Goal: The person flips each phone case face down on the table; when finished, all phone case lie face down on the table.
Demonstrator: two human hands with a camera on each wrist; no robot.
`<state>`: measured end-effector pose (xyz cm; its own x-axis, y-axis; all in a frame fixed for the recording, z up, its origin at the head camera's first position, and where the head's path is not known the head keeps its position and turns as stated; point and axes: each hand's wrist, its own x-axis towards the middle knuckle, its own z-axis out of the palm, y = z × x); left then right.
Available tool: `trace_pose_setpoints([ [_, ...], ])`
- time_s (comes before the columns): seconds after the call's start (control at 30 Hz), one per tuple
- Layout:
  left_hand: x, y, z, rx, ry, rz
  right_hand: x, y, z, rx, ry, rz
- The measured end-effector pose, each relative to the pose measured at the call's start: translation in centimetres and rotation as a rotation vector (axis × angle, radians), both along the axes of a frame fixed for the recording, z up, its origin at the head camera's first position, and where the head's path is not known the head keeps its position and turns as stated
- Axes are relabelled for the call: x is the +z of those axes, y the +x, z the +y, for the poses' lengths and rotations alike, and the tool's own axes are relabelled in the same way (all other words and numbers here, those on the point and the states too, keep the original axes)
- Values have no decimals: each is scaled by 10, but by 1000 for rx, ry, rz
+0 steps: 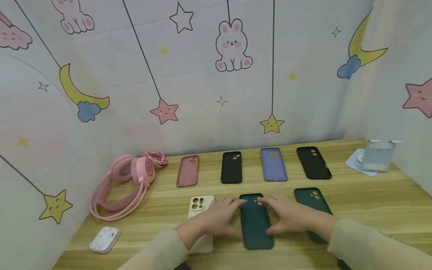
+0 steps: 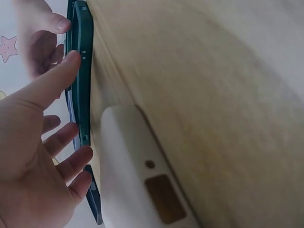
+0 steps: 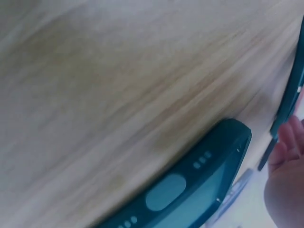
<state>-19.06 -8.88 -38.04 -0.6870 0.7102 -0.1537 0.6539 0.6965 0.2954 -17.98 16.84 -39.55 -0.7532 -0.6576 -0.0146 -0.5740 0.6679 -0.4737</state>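
Note:
A dark green phone case [image 1: 257,230] lies on the table with its camera cutouts at the far end. My left hand [image 1: 219,217] is at its left side, index fingertip at the upper edge and thumb near the long side. In the left wrist view, that hand's fingers are loosely bent beside the case's rim [image 2: 84,95]. On the other side, my right hand [image 1: 290,214] has its index finger by the camera cutouts and its thumb at the right edge. A cream phone case [image 1: 204,245] lies partly hidden under my left hand and forearm.
A second green case [image 1: 312,202] lies under my right forearm. Behind are a pink case [image 1: 188,172], black cases [image 1: 231,168] [image 1: 314,163] and a purple case [image 1: 274,167]. Pink headphones [image 1: 143,170] and boxed earphones [image 1: 105,240] lie left; a phone stand [image 1: 376,157] is right.

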Motion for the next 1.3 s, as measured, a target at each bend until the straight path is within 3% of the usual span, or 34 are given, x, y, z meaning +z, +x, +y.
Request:
trace_pose_setpoints([
  [0.53,-6,4,3,3,-16,35,5,1,0,20,29,-6],
  [0.93,-10,4,-4,24,16,9,8,2,-4,-5,75,-61],
  [1.3,-15,4,-10,-24,37,20,8,3,-4,-11,59,-81],
])
